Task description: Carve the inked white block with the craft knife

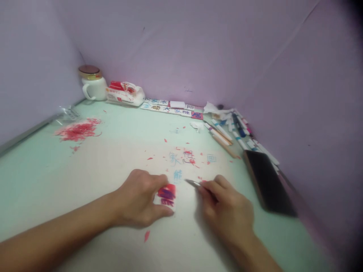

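Observation:
Between the thumb and fingers of my left hand [143, 198] is a small white square tile [166, 196], its face marked in red and purple. The tile rests on the pale tabletop [119, 155]. My right hand [227, 207] is closed around a carving knife [193, 183], whose pointed metal blade aims left toward the tile without touching it. Most of the knife's handle is hidden in my fingers. Just beyond the hands, blue characters [177, 175] are written on the tabletop, with red shavings [193, 161] scattered among them.
A pile of red shavings [79, 130] lies at left. Along the back stand a lidded white mug [96, 88], a wipes packet [124, 94] and rows of character tiles [170, 109]. Markers [218, 134] and a dark phone [268, 183] lie at right.

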`<state>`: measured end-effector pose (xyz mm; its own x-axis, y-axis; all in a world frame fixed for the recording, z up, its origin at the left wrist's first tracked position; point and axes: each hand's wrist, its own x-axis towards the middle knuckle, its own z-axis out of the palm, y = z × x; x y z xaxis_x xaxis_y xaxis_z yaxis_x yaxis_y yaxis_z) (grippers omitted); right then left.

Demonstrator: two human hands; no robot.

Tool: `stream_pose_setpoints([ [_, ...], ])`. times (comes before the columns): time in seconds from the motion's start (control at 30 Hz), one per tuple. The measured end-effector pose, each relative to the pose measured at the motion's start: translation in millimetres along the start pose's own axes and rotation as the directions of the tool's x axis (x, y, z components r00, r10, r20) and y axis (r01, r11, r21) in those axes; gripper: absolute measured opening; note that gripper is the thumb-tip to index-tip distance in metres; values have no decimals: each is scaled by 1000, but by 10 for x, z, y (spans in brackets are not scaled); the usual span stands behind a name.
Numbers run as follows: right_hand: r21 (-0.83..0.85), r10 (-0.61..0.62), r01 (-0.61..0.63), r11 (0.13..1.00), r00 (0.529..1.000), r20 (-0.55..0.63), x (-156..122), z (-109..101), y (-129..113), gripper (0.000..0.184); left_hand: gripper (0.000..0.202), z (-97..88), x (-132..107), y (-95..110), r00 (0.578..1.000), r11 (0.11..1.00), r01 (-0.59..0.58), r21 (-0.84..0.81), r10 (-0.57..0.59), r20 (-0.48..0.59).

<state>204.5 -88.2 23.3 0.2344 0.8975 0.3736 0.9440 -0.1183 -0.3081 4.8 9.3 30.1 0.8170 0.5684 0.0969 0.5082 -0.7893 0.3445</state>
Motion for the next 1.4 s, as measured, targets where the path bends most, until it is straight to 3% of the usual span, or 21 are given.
stream_pose_setpoints([
  [0.13,244,-1,-12,970,999,53,-34,-20,-16,21,37,8,-2,12,997,998,61,13,-61,41],
  [0.2,279,-15,-6,960,997,72,-63,-35,-32,20,37,4,-3,19,996,998,67,7,-67,59],
  [0.47,212,-79,60,976,994,81,-102,-13,-39,24,38,-11,-14,35,998,998,54,11,-54,45],
  [0.67,110,-122,125,986,992,-29,-118,51,-24,29,38,-10,-7,18,998,999,43,-4,-43,42],
  [0.77,21,-86,87,996,995,-39,-82,44,2,26,39,-1,-11,11,999,999,41,-2,-40,36],
  [0.87,126,-35,36,991,999,-7,-57,22,7,22,40,11,-15,16,997,998,65,18,-65,32],
  [1.0,299,-72,46,953,994,79,-84,5,-26,20,40,17,-8,27,995,996,85,11,-85,49],
  [1.4,223,-80,57,973,992,93,-68,16,-35,22,40,11,-8,3,1000,1000,14,-7,-14,2],
])
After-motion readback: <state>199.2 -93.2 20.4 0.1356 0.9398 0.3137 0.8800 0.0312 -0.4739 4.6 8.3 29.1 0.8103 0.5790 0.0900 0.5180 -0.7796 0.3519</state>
